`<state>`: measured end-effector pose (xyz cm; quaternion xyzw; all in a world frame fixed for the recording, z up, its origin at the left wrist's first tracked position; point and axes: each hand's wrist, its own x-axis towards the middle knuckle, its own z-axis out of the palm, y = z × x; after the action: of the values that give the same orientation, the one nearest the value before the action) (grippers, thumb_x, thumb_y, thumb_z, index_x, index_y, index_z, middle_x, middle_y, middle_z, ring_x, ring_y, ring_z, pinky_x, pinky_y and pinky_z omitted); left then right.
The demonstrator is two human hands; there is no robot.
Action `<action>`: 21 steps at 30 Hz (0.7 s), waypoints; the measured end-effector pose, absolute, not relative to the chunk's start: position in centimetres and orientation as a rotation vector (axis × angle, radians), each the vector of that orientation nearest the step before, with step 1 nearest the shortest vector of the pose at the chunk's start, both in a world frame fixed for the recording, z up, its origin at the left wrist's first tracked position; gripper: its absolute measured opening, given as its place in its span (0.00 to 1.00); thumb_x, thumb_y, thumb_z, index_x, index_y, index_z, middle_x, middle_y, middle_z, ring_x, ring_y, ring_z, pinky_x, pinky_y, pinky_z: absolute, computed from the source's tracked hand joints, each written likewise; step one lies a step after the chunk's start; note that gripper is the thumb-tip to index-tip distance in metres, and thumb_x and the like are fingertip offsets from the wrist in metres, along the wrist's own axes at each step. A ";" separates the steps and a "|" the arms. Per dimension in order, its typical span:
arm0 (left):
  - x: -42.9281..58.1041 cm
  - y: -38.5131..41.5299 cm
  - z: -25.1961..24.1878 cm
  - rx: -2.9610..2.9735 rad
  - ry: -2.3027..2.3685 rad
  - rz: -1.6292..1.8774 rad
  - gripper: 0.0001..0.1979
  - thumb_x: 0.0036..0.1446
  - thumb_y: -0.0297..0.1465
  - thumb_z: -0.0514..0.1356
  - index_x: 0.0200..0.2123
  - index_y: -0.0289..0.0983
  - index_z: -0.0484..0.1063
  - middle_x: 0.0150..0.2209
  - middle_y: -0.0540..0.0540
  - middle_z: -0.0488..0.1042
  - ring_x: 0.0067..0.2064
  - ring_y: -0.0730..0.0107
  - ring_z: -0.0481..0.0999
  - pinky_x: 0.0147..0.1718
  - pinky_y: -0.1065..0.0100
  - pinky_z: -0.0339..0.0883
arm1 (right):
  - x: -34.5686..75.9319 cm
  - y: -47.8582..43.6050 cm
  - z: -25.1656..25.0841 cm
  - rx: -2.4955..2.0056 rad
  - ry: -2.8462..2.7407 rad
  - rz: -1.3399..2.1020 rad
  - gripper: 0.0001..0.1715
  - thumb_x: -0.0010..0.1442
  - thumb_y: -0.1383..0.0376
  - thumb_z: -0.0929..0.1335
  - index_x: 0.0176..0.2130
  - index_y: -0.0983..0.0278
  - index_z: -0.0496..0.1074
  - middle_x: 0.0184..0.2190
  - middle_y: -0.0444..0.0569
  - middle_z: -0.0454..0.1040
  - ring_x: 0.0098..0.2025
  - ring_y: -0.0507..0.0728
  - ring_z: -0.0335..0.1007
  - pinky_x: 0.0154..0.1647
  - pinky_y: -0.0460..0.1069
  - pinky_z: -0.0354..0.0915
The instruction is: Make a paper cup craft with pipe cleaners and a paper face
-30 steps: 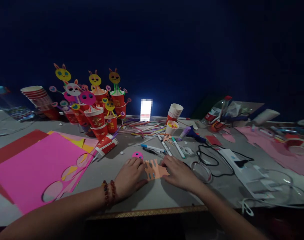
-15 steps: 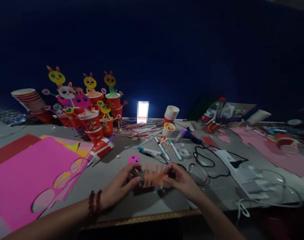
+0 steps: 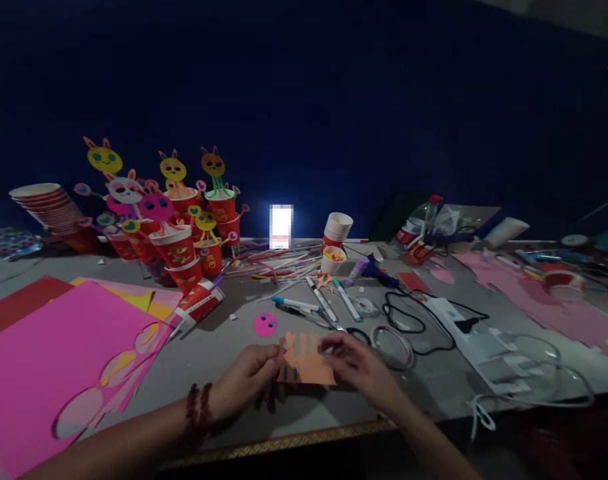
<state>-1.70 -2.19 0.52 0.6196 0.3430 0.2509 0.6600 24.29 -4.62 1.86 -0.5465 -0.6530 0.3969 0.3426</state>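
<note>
A piece of orange paper (image 3: 311, 369) with cut-out slots along its top and two small dark-blue ovals at its left is held above the table's front. My left hand (image 3: 254, 373), a dark red beaded bracelet at its wrist, pinches the paper's left edge. Over the right edge is my right hand (image 3: 357, 367), its fingers apart and loosely curved. Whether its fingertips touch the paper I cannot tell. Just behind lies a pink paper circle (image 3: 265, 324) with two blue eye shapes.
Red paper cups with paper rabbit faces (image 3: 171, 243) stand at the back left. Pink paper sheets (image 3: 79, 347) lie at left. Several markers (image 3: 321, 299), a glue gun (image 3: 381, 270), coiled cables (image 3: 414, 320) and a power strip (image 3: 464, 343) spread across the middle and right.
The orange paper has turned to face me more flatly. My left hand has closed on its left edge, while my right hand's fingers have loosened from its right side.
</note>
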 end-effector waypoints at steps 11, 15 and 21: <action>-1.7 -1.2 -0.4 1.104 0.830 0.699 0.23 0.58 0.51 0.56 0.34 0.34 0.68 0.26 0.44 0.78 0.20 0.72 0.75 0.17 0.75 0.67 | 28.9 -3.0 2.1 -2.050 -2.335 -0.064 0.05 0.55 0.68 0.68 0.35 0.62 0.71 0.36 0.53 0.77 0.41 0.64 0.75 0.39 0.51 0.66; -1.8 -1.2 -0.2 1.048 0.834 0.735 0.22 0.57 0.50 0.58 0.36 0.35 0.67 0.30 0.43 0.79 0.23 0.71 0.77 0.18 0.74 0.69 | 30.1 -1.7 3.4 -2.121 -2.235 0.205 0.05 0.53 0.65 0.68 0.33 0.61 0.74 0.31 0.50 0.79 0.34 0.61 0.75 0.31 0.49 0.63; -2.0 -1.2 0.7 1.061 0.851 0.778 0.23 0.58 0.51 0.57 0.40 0.35 0.66 0.33 0.42 0.80 0.23 0.72 0.76 0.18 0.74 0.69 | 34.0 -1.5 5.0 -1.833 -1.613 1.066 0.18 0.46 0.55 0.72 0.37 0.61 0.78 0.28 0.47 0.77 0.24 0.56 0.70 0.21 0.47 0.61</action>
<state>-2.05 -1.16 0.72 0.4777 0.3832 0.3505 0.7086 33.98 -1.53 5.05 -0.6684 -0.5883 0.3888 0.2366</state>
